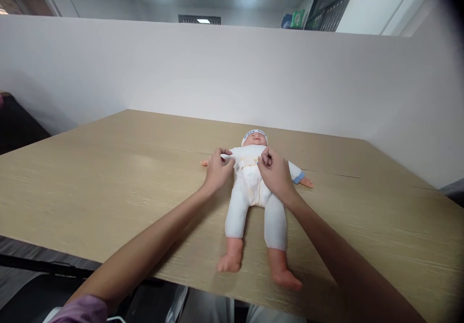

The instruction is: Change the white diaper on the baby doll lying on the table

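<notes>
A baby doll point(275, 224) lies on its back on the wooden table, its head away from me and its bare feet toward me. It wears a white outfit with a blue cuff, a white cap point(254, 132) with blue lettering, and a white diaper point(253, 183) with a yellowish waist edge. My left hand point(218, 170) is beside the doll's waist on the left, thumb and forefinger bent with a gap between them. My right hand point(275, 173) is over the other side of the waist, its fingers curled closed near the diaper's top edge. Whatever those fingers hold is hidden.
The wide wooden table point(108, 183) reaches to a white partition point(181, 71) with glass above it. A dark chair point(18, 122) stands past the table's left side. The table's near edge runs just beyond the doll's feet, above my lap.
</notes>
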`<action>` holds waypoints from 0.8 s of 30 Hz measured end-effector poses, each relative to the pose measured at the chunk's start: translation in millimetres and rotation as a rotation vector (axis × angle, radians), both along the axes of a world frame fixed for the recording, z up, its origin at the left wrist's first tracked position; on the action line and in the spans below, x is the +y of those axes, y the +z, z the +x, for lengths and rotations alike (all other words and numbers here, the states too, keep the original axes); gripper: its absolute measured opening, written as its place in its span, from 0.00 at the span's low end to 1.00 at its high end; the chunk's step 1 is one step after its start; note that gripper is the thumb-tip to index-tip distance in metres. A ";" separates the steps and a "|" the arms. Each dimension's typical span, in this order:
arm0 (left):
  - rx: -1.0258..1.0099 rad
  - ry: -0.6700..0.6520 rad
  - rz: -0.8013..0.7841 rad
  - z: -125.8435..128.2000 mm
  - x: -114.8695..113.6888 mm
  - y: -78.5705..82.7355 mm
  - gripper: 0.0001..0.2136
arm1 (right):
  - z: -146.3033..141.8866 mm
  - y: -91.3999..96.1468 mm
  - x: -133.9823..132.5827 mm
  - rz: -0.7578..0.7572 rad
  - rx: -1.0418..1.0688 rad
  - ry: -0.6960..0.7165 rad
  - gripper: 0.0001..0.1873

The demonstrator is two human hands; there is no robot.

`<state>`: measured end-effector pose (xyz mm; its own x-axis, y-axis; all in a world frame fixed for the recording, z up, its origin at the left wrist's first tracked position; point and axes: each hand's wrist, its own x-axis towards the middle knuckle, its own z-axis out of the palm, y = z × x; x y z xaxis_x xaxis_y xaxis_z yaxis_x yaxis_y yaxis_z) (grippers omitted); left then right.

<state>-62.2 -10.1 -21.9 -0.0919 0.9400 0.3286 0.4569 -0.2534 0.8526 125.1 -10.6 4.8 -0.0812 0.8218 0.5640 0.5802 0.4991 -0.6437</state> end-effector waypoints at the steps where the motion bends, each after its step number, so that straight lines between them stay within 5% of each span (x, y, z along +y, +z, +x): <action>1: -0.011 -0.015 0.030 0.1 -13.7 10.9 0.07 | 1.8 5.0 -15.0 -0.024 0.017 0.029 0.16; 4: 0.067 -0.315 0.083 -0.2 -59.4 33.3 0.09 | 11.0 7.1 -69.8 -0.173 0.081 0.200 0.12; 6: 0.218 -0.535 -0.008 -1.4 -83.1 33.7 0.11 | 21.5 -4.0 -101.7 -0.279 -0.005 0.281 0.08; 8: 0.365 -0.616 -0.075 -2.9 -94.6 23.8 0.10 | 35.0 -20.2 -119.3 -0.337 -0.139 0.246 0.09; 12: 0.435 -0.482 -0.047 -2.2 -86.5 -0.6 0.11 | 56.5 -41.6 -110.1 -0.356 -0.319 0.083 0.06; 16: 0.492 -0.365 -0.064 5.8 -70.4 -7.9 0.16 | 51.4 -40.5 -89.7 -0.309 -0.414 0.045 0.11; 24: 0.504 -0.369 0.097 6.4 -68.5 -18.9 0.14 | 37.3 -56.5 -95.6 -0.140 -0.517 -0.033 0.11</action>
